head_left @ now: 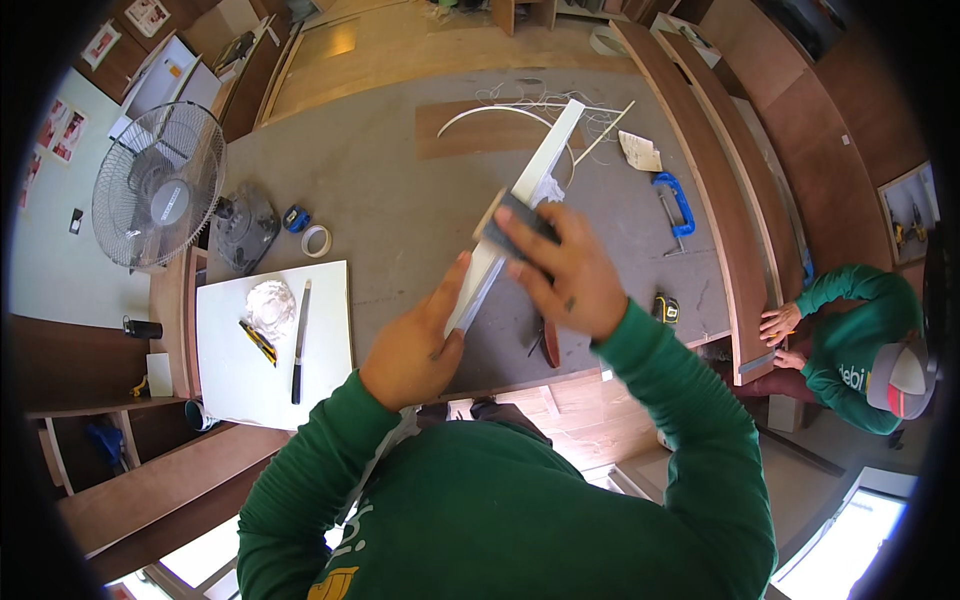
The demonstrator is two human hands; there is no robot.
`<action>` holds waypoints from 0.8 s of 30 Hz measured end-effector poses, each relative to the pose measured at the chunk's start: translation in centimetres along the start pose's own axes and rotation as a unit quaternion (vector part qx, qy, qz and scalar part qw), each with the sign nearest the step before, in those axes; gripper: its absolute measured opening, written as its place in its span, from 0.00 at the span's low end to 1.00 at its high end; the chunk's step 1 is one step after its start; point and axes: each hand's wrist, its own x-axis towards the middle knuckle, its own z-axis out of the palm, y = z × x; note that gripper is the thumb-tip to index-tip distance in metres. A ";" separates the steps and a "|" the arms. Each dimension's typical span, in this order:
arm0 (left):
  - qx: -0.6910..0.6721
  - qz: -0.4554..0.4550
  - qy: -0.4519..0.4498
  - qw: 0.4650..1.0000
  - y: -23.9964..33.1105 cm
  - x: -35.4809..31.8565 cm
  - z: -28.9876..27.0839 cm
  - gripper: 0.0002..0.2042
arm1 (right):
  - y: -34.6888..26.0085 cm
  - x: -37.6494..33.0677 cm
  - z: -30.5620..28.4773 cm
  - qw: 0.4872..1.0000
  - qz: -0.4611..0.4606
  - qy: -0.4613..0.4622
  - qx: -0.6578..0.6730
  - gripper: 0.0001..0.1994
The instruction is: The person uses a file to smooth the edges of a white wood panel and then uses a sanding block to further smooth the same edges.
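Observation:
A long white board (pixel 545 160) runs from near my chest out over the grey worktable (pixel 390 190), tilted up and away. My left hand (pixel 415 345) grips its near end from the left side, thumb along the board. My right hand (pixel 565 270) presses a dark sanding block (pixel 510 225) onto the board's face about halfway along. Both sleeves are green.
A white panel (pixel 235 375) at the left carries a lump of white putty (pixel 270 305), a yellow utility knife (pixel 258 342) and a long blade (pixel 299 340). A standing fan (pixel 160 185), tape roll (pixel 316 240), blue clamp (pixel 678 205) and tape measure (pixel 667 308) are around. A co-worker in green (pixel 850 340) works at the right.

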 end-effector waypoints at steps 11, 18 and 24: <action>0.006 -0.018 -0.010 1.000 -0.1 -0.2 0.1 0.41 | 0.7 -0.2 0.6 0.999 0.034 -0.020 -0.001 0.32; -0.013 -0.044 -0.018 0.999 0.5 -0.1 0.4 0.38 | 8.9 2.6 1.1 0.989 0.066 0.132 -0.018 0.29; -0.113 -0.057 -0.025 0.992 0.8 0.3 0.2 0.38 | 11.5 3.0 3.4 0.951 0.188 0.219 0.112 0.28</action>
